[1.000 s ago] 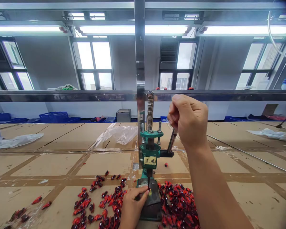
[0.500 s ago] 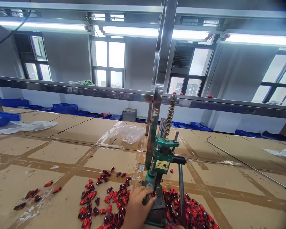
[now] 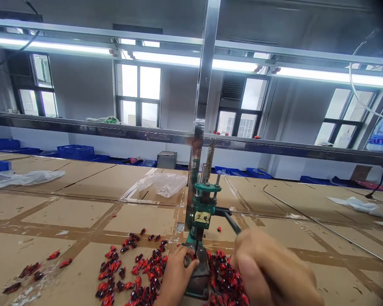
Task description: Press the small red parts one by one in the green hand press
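On the long table of brown cardboard sheets point(image 3: 140, 219), joined with tan tape, we can see a green metal hand press point(image 3: 204, 204) standing upright, with a steel coil spring point(image 3: 210, 155) on its top and a small paper label point(image 3: 201, 217) marked "2#" on its front. Its dark metal lever point(image 3: 232, 222) goes down to the right side. Our left hand point(image 3: 177, 276) is at the foot of the press with the fingers point(image 3: 189, 258) curled, close to the dark base point(image 3: 197, 282), and one small red-and-black packet point(image 3: 195, 256) lies just beside the fingertips, but we cannot tell if the hand is grasping it. Our right hand point(image 3: 268, 267) is near the camera and much blurred; it is clenched, and the lever disappears behind it, so we cannot say surely that it grips the lever. Many other packets lie in loose heaps point(image 3: 130, 267) on the left of the press and point(image 3: 225, 272) on its right, touching the base. Behind the press are a clear plastic bag point(image 3: 162, 185) and blue plastic crates point(image 3: 75, 152).
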### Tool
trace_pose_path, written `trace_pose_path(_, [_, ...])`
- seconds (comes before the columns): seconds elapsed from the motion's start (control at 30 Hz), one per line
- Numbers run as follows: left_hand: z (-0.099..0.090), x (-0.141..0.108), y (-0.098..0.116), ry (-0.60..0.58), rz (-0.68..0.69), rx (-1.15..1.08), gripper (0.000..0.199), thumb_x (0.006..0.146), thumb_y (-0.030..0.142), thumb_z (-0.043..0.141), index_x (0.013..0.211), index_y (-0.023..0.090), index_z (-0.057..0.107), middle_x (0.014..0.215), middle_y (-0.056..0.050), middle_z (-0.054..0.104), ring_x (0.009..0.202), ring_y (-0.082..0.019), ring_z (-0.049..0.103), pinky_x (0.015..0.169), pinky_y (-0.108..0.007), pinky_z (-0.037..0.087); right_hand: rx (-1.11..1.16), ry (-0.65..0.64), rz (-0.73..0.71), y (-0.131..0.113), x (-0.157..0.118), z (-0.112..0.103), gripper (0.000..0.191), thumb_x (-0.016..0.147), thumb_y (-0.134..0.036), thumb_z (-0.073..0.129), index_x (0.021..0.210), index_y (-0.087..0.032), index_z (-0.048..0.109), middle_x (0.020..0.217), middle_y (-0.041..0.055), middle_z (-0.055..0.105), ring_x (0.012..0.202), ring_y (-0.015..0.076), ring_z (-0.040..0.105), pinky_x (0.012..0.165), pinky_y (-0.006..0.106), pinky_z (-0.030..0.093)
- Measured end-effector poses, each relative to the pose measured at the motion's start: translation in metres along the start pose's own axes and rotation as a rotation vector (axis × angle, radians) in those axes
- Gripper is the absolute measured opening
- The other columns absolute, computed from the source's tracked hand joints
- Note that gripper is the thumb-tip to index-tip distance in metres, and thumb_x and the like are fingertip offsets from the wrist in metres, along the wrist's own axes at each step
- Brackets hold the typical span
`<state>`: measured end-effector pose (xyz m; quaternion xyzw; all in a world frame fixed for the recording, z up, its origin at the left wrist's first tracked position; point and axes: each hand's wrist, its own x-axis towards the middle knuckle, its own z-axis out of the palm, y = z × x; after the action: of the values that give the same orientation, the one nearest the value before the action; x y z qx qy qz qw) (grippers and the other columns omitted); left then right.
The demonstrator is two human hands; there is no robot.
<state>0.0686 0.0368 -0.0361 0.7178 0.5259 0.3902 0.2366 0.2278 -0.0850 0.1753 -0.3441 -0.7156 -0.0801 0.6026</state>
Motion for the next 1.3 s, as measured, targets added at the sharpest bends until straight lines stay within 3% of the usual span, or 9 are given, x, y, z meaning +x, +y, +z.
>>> trace_pose_path(0.17, [0.01,-0.005,0.017,-0.06,-0.063,-0.017,0.008,0.076,0.019,0.07,0.084,0.02,0.07,0.085,-0.003,0.072,0.076,-0.02,0.065,0.073,-0.031,0.048,-0.017,0.138,0.115,0.025,0.109,0.009,0.042,0.095,-0.03,0.052,0.055,-0.018,0.055,0.048,-0.0021,0.045,0.047,0.0092,0.042,0.05,0.029,0.032])
trace_pose_path(0.3, [0.013,-0.015,0.036,-0.124,-0.113,-0.161,0.038,0.074,0.02,0.072,0.112,0.024,0.072,0.1,-0.002,0.076,0.07,-0.017,0.066,0.071,-0.028,0.052,0.039,0.169,0.142,0.04,0.131,0.015,0.042,0.094,-0.03,0.052,0.055,-0.017,0.057,0.048,-0.0027,0.046,0.048,0.009,0.043,0.052,0.028,0.034])
trace_pose_path(0.47, [-0.049,-0.017,0.021,0.0,0.008,0.149,0.017,0.086,0.027,0.064,0.098,0.026,0.075,0.099,-0.003,0.075,0.093,-0.022,0.066,0.085,-0.032,0.046,0.079,0.21,0.121,0.047,0.122,0.015,0.04,0.094,-0.031,0.054,0.057,-0.017,0.059,0.05,-0.002,0.045,0.048,0.0093,0.04,0.049,0.028,0.03])
trace_pose_path(0.63, [-0.096,-0.018,-0.013,-0.297,0.035,0.462,0.013,0.075,0.018,0.071,0.083,0.028,0.076,0.088,-0.001,0.072,0.091,-0.023,0.064,0.08,-0.03,0.039,0.102,0.243,0.089,0.047,0.124,0.018,0.041,0.094,-0.028,0.053,0.055,-0.018,0.058,0.049,-0.002,0.044,0.048,0.0091,0.041,0.05,0.029,0.031])
trace_pose_path(0.87, [-0.087,-0.016,-0.011,-0.471,0.209,0.569,0.015,0.078,0.01,0.064,0.079,0.022,0.073,0.095,-0.005,0.07,0.096,-0.025,0.062,0.09,-0.035,0.039,0.127,0.241,0.075,0.045,0.124,0.015,0.04,0.095,-0.025,0.053,0.056,-0.017,0.058,0.048,-0.0029,0.045,0.047,0.0085,0.043,0.049,0.03,0.033])
trace_pose_path(0.97, [-0.088,-0.013,-0.004,-0.395,0.076,0.21,0.013,0.081,0.02,0.064,0.091,0.022,0.07,0.087,-0.001,0.068,0.084,-0.018,0.061,0.075,-0.026,0.044,0.131,0.227,0.084,0.044,0.124,0.014,0.04,0.095,-0.025,0.053,0.056,-0.018,0.058,0.049,-0.0031,0.047,0.048,0.0081,0.043,0.049,0.03,0.033])
trace_pose_path(1.1, [-0.072,-0.003,-0.005,-0.301,-0.083,-0.318,0.049,0.082,0.047,0.068,0.123,0.021,0.066,0.094,-0.004,0.071,0.08,-0.017,0.062,0.071,-0.026,0.048,0.143,0.225,0.074,0.044,0.125,0.015,0.04,0.096,-0.025,0.053,0.056,-0.018,0.057,0.051,-0.0032,0.048,0.049,0.0078,0.043,0.051,0.03,0.034])
trace_pose_path(1.2, [-0.044,0.008,-0.008,-0.23,-0.149,-0.453,0.054,0.074,0.06,0.072,0.104,0.015,0.074,0.086,-0.005,0.071,0.073,-0.017,0.061,0.064,-0.025,0.046,0.154,0.23,0.073,0.045,0.125,0.015,0.041,0.096,-0.026,0.053,0.057,-0.018,0.057,0.052,-0.0031,0.049,0.05,0.0077,0.043,0.051,0.03,0.034])
trace_pose_path(1.3, [-0.015,0.016,-0.009,-0.093,-0.147,-0.292,0.045,0.063,0.054,0.082,0.083,0.014,0.073,0.062,0.001,0.061,0.057,-0.013,0.051,0.054,-0.023,0.037,0.158,0.226,0.082,0.045,0.124,0.015,0.04,0.096,-0.027,0.053,0.057,-0.018,0.058,0.052,-0.003,0.048,0.051,0.0082,0.043,0.051,0.031,0.032])
